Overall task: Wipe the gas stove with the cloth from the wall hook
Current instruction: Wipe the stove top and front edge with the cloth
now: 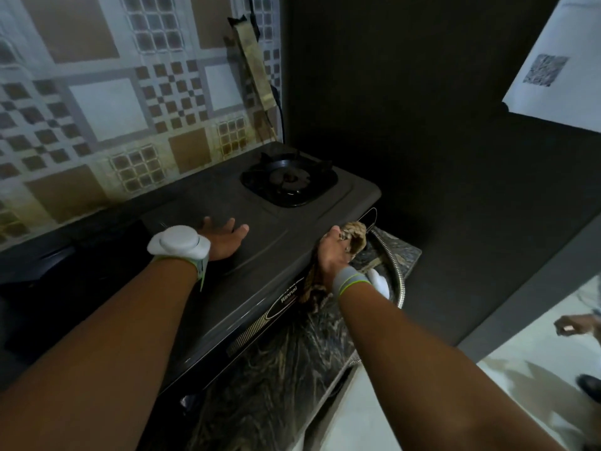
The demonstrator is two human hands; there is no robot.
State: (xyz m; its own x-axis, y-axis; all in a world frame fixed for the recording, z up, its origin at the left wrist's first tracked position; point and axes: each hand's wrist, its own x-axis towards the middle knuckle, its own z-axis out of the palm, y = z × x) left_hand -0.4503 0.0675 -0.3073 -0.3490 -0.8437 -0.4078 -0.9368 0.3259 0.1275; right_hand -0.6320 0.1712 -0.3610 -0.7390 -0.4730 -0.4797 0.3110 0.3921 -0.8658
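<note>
Trouble is being risked at the gas stove [260, 229]'s right front edge, where the cloth [353, 236] is being held bunched in the right hand [331, 252]'s closed grip while the left hand [224, 237] is being rested flat and open on top: its trailing end could be snagged on the metal hose [401, 281] on the tabletop [276, 369].

I'm seeing a dark marbled counter [279, 369] carrying the gas stove [260, 229]; a metal hose [398, 271] is lying at its right.

head: worn on person | faces forward-down, tilted | close over gas stove [260, 229] | single view
</note>
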